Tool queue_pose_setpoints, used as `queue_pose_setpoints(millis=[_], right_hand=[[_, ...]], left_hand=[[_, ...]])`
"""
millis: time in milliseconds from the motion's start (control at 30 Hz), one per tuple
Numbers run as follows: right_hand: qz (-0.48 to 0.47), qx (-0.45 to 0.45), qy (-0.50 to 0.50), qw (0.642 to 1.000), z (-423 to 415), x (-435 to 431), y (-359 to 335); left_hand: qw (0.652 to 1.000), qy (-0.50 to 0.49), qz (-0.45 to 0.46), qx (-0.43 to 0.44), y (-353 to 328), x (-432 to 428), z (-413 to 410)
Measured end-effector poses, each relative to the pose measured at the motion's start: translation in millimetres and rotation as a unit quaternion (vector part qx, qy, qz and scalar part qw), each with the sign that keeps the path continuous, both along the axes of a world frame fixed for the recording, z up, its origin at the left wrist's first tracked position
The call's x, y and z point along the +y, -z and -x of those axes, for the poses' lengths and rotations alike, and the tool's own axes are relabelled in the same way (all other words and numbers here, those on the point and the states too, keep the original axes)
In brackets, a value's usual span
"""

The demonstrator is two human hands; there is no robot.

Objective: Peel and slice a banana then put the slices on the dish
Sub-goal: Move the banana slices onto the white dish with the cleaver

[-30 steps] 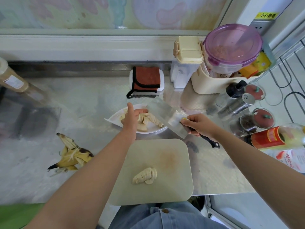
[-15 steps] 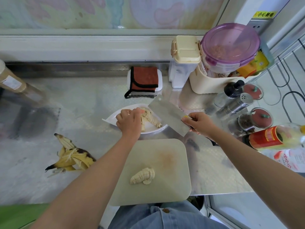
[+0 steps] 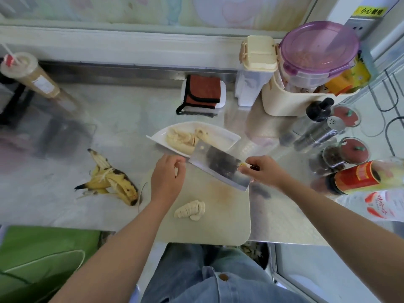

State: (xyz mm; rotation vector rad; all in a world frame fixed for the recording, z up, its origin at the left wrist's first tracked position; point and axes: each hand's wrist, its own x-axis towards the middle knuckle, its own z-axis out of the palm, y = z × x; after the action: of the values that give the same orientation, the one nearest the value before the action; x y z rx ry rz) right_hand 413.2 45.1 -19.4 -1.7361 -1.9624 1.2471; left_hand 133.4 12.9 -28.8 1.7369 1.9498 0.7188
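A white dish (image 3: 227,136) on the steel counter holds several banana slices (image 3: 182,137). In front of it lies a pale cutting board (image 3: 225,215) with one fanned clump of sliced banana (image 3: 190,209). My right hand (image 3: 263,170) grips the handle of a cleaver (image 3: 218,166), whose flat blade hangs over the board's far edge, tip near the dish. My left hand (image 3: 167,177) hovers over the board's far left corner, fingers loosely curled, holding nothing that I can see. The empty banana peel (image 3: 110,179) lies on the counter to the left.
A folded red cloth (image 3: 202,92) sits behind the dish. Cream containers (image 3: 258,68), a purple-lidded tub (image 3: 319,49), shakers (image 3: 317,132), spice jars (image 3: 347,149) and bottles (image 3: 363,177) crowd the right. A drink cup (image 3: 30,77) leans far left. The counter's front edge meets my lap.
My left hand has drawn back from the dish toward the board. The cleaver has come back from over the dish and now hangs over the board's far edge.
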Motion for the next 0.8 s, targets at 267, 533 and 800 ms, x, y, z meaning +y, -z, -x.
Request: queue_pose_setpoints(millis=[267, 533, 800], right_hand=[[-0.023, -0.044, -0.030, 0.998, 11.6, -50.4, 34.7], [-0.004, -0.037, -0.035, 0.999, 24.4, -62.8, 48.0], [0.039, -0.013, -0.068, 0.997, 26.3, -71.4, 48.1]], left_hand=[[0.992, -0.086, 0.028, 0.091, 28.1, -111.3, 18.8], [0.969, -0.041, 0.163, 0.178, 50.2, -149.0, 0.3], [0.961, -0.083, 0.119, 0.236, 47.2, -137.3, -1.7]])
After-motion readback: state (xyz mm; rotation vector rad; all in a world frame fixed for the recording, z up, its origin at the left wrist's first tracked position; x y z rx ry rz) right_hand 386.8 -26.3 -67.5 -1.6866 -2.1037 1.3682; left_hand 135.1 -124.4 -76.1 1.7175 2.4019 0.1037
